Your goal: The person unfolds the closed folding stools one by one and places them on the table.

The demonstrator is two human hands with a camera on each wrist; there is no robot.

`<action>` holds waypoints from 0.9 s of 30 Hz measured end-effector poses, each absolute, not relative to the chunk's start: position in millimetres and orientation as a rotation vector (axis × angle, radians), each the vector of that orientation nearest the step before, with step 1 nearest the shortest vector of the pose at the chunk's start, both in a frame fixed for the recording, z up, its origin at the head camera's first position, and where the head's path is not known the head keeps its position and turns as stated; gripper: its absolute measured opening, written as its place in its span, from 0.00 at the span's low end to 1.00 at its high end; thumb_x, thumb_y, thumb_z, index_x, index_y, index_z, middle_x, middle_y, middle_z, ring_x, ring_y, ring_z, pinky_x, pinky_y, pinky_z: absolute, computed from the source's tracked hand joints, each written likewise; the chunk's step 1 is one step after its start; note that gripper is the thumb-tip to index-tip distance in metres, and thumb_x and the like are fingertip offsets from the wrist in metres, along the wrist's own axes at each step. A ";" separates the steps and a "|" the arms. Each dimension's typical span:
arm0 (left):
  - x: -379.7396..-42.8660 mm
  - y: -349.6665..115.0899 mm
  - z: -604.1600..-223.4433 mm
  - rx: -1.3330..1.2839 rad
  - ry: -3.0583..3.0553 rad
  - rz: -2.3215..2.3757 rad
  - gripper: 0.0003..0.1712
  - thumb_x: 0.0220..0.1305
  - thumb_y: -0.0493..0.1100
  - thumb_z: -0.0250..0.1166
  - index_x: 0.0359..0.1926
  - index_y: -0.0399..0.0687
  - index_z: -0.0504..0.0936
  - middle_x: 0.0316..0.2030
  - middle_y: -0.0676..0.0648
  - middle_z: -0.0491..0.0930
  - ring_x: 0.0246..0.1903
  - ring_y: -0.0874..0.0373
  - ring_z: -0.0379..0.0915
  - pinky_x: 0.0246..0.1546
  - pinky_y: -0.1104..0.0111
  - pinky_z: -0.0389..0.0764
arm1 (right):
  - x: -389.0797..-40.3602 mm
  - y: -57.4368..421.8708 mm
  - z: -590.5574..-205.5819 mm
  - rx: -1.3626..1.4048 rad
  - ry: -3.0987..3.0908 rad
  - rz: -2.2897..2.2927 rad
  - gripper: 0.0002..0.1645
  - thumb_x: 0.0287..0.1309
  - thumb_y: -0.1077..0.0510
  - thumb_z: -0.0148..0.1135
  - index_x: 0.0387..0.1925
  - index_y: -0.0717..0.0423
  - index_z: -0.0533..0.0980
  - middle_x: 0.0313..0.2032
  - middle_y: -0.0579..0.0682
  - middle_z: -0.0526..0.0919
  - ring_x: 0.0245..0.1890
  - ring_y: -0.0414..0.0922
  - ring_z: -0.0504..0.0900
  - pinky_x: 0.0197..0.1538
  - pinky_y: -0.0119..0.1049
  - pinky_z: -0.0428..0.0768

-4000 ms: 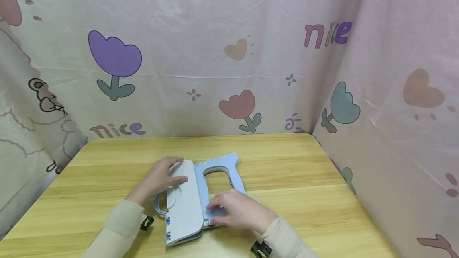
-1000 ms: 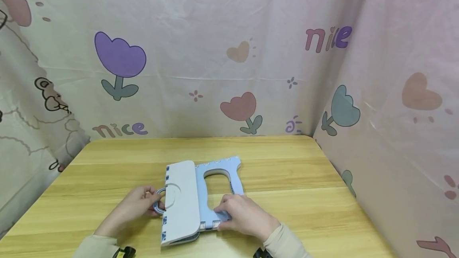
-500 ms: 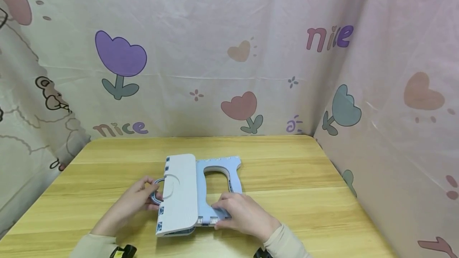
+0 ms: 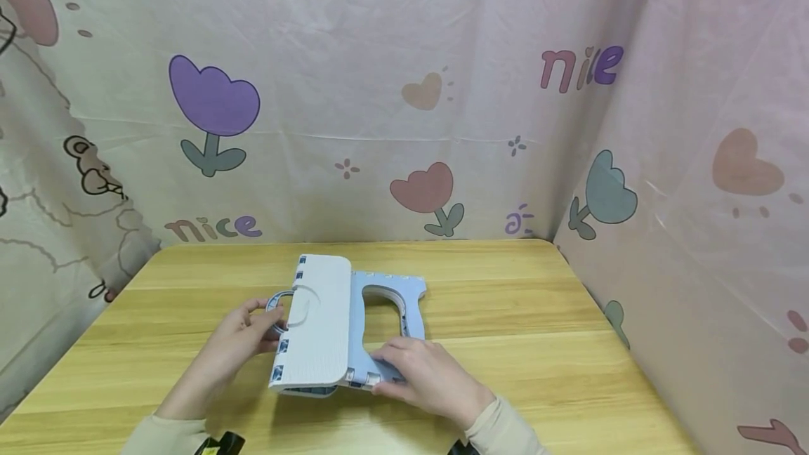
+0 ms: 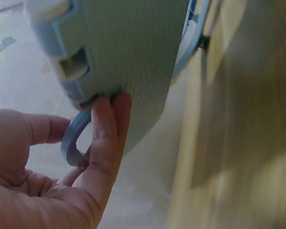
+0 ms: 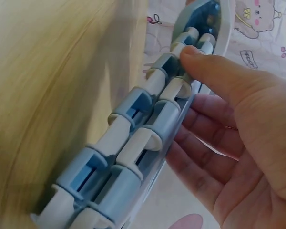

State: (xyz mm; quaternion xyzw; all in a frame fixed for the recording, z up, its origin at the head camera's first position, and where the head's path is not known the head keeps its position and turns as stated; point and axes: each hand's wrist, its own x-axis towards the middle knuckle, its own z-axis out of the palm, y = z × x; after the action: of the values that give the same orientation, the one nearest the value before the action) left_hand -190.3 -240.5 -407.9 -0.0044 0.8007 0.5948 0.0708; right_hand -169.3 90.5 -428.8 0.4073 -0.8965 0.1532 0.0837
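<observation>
A white and blue plastic folding stool (image 4: 324,328) is held partly folded above the table in the head view. Its white top panel faces up, and a blue leg frame (image 4: 417,311) with a large arched opening sticks out to the right. My left hand (image 4: 239,335) grips the blue carry handle (image 5: 71,143) on the stool's left edge, thumb on one side and fingers on the other. On the near right, my right hand (image 4: 420,374) pinches the leg frame. Its thumb lies over the row of hinges (image 6: 133,119), with the fingers behind, in the right wrist view.
The wooden table (image 4: 518,321) stretches out on all sides of the stool. A patterned curtain (image 4: 316,90) hangs behind the table and along both sides.
My left hand has left the top panel's far edge and taken the carry handle. The stool has since risen and shifted away from me; my right hand has kept hold of the leg frame.
</observation>
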 end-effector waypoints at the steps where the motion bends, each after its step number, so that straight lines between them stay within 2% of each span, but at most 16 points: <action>1: -189.1 -239.2 -404.7 -0.017 2.415 1.792 0.27 0.86 0.46 0.54 0.71 0.28 0.66 0.45 0.43 0.87 0.41 0.57 0.86 0.46 0.69 0.91 | -168.9 90.7 -428.5 1.212 -2.670 0.462 0.26 0.68 0.41 0.72 0.59 0.50 0.85 0.50 0.42 0.90 0.44 0.31 0.86 0.49 0.22 0.85; 5: -184.6 -234.0 -393.6 0.003 2.435 1.805 0.32 0.85 0.48 0.57 0.76 0.31 0.62 0.50 0.39 0.89 0.43 0.58 0.89 0.48 0.68 0.92 | -166.8 91.9 -427.6 1.201 -2.638 0.523 0.26 0.69 0.41 0.71 0.60 0.51 0.85 0.52 0.43 0.90 0.46 0.33 0.87 0.49 0.23 0.86; 9: -179.9 -227.8 -383.3 0.059 2.507 1.790 0.35 0.84 0.51 0.59 0.77 0.32 0.63 0.60 0.33 0.86 0.45 0.62 0.89 0.49 0.68 0.92 | -165.3 92.8 -427.7 1.182 -2.608 0.601 0.27 0.70 0.42 0.71 0.60 0.53 0.84 0.52 0.44 0.90 0.43 0.32 0.85 0.46 0.21 0.85; 13: -174.1 -217.4 -371.0 0.100 2.610 1.750 0.34 0.82 0.51 0.61 0.77 0.34 0.67 0.61 0.33 0.85 0.45 0.71 0.87 0.48 0.72 0.91 | -164.0 95.0 -428.4 1.154 -2.588 0.668 0.27 0.70 0.43 0.70 0.61 0.55 0.83 0.52 0.45 0.89 0.43 0.32 0.84 0.46 0.22 0.85; 15: -170.7 -211.5 -364.6 0.108 2.661 1.722 0.34 0.81 0.51 0.63 0.77 0.36 0.68 0.59 0.35 0.86 0.46 0.71 0.86 0.48 0.74 0.90 | -163.2 96.3 -428.3 1.139 -2.578 0.702 0.27 0.70 0.44 0.70 0.62 0.56 0.83 0.53 0.46 0.89 0.45 0.34 0.86 0.47 0.24 0.86; 19: -164.9 -200.5 -354.6 0.092 2.744 1.661 0.34 0.79 0.54 0.65 0.75 0.40 0.73 0.58 0.38 0.87 0.54 0.59 0.87 0.48 0.76 0.88 | -161.9 99.1 -427.2 1.113 -2.567 0.774 0.28 0.71 0.44 0.69 0.62 0.57 0.82 0.55 0.47 0.89 0.47 0.36 0.87 0.50 0.26 0.88; 23: -161.1 -189.6 -348.6 0.084 2.759 1.690 0.34 0.77 0.55 0.68 0.73 0.39 0.76 0.62 0.36 0.85 0.64 0.45 0.83 0.51 0.79 0.85 | -161.1 102.5 -426.3 1.087 -2.577 0.864 0.28 0.72 0.44 0.68 0.62 0.57 0.81 0.54 0.46 0.89 0.46 0.34 0.86 0.49 0.27 0.88; 27: -158.9 -179.2 -345.1 0.104 2.709 1.786 0.36 0.75 0.53 0.70 0.73 0.36 0.76 0.64 0.35 0.83 0.65 0.46 0.81 0.51 0.82 0.84 | -160.6 105.7 -426.2 1.066 -2.581 0.964 0.29 0.71 0.43 0.67 0.63 0.57 0.81 0.53 0.45 0.88 0.45 0.33 0.85 0.50 0.27 0.88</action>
State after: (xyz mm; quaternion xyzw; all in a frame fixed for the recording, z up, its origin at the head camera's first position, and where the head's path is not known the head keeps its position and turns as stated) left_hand -158.9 -179.2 -345.1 0.0319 0.8333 0.5494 -0.0522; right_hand -160.6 105.7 -426.2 0.3592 -0.8698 0.3249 0.0938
